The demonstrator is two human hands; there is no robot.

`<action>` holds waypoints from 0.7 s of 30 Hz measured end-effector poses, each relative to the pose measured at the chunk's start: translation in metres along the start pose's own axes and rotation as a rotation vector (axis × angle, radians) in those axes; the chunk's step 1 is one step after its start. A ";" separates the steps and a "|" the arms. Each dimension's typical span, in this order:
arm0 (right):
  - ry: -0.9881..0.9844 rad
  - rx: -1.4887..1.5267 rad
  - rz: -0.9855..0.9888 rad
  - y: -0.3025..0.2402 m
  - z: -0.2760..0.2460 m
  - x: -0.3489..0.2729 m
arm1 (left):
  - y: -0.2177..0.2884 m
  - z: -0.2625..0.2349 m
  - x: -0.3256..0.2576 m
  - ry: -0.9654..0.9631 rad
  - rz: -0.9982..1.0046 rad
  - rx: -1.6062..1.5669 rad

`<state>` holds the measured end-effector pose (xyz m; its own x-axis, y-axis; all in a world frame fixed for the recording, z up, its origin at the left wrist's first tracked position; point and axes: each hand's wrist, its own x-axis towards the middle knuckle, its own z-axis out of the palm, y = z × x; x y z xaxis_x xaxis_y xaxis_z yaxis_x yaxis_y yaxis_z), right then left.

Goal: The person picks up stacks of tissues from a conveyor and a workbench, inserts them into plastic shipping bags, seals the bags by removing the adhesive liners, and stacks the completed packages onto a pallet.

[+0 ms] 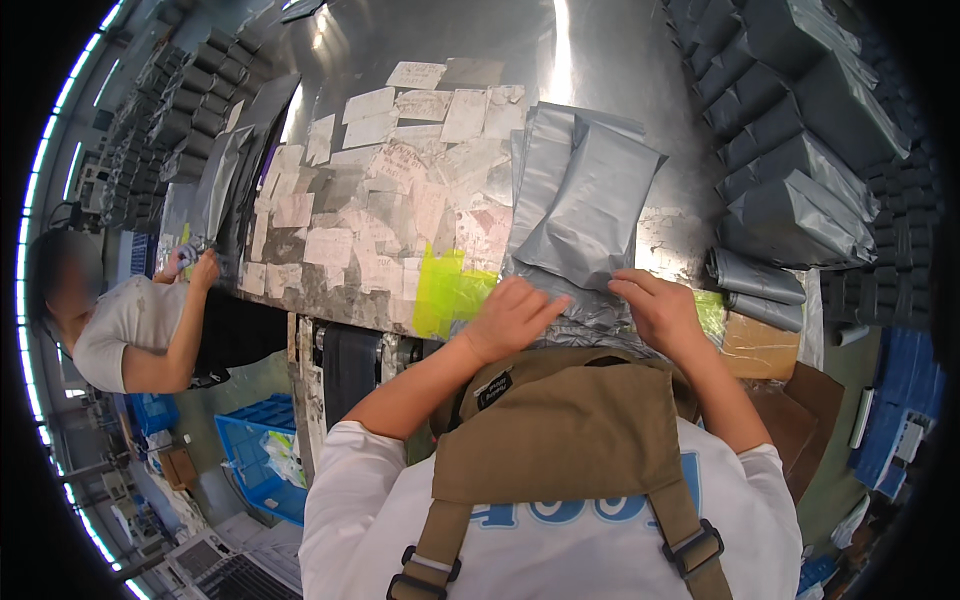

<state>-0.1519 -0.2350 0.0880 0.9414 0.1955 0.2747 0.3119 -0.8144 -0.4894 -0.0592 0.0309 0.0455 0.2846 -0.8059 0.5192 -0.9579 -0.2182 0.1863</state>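
At the centre-right of the frame, bags (595,195) lie overlapped on my table (460,30), my left fingers (527,300) and right fingers (640,283) at their near end. Paper slips (330,246) spread left of them; bag stacks (800,190) fill the upper right, above folded bags (760,280). A co-worker (145,325) is at the frame's left, above a crate (240,440) lower left.

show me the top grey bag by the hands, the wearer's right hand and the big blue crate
Top grey bag (592,196): head view, middle of its upper face
Right hand (662,311): head view, back of the hand
Blue crate (240,452): head view, side wall
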 end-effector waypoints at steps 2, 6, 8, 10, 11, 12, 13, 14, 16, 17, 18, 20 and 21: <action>-0.038 -0.175 -0.088 0.013 -0.001 -0.020 | -0.021 -0.011 -0.009 0.015 -0.047 0.052; -0.076 -0.293 -0.280 0.020 0.015 -0.031 | -0.068 -0.003 -0.025 -0.065 0.012 0.190; -0.106 -0.274 -0.294 0.025 0.030 -0.034 | -0.080 0.002 -0.023 -0.150 0.099 0.174; -0.114 -0.269 -0.303 0.023 0.036 -0.033 | -0.084 0.010 -0.015 -0.137 0.194 0.146; -0.105 -0.269 -0.302 0.020 0.038 -0.033 | -0.086 0.012 -0.012 -0.130 0.242 0.132; -0.101 -0.270 -0.301 0.017 0.039 -0.033 | -0.088 0.014 -0.010 -0.137 0.268 0.080; -0.090 -0.243 -0.280 0.015 0.040 -0.034 | -0.091 0.015 -0.007 -0.144 0.293 0.029; -0.079 -0.215 -0.259 0.015 0.041 -0.034 | -0.094 0.017 -0.005 -0.152 0.319 -0.023; -0.021 -0.138 -0.201 0.012 0.044 -0.034 | -0.104 0.021 0.001 -0.143 0.276 -0.188; 0.026 -0.090 -0.164 0.010 0.044 -0.033 | -0.108 0.022 0.002 -0.139 0.253 -0.270; 0.074 -0.041 -0.126 0.008 0.044 -0.033 | -0.112 0.023 0.001 -0.129 0.159 -0.375; 0.172 0.100 -0.003 0.007 0.049 -0.034 | -0.118 0.025 -0.002 -0.110 -0.036 -0.582; 0.221 0.169 0.054 0.005 0.050 -0.032 | -0.120 0.027 -0.002 -0.105 -0.075 -0.610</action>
<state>-0.1745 -0.2185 0.0355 0.9124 0.0151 0.4090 0.2961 -0.7142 -0.6342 0.0537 0.0438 0.0000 0.3160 -0.8569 0.4072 -0.7332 0.0519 0.6780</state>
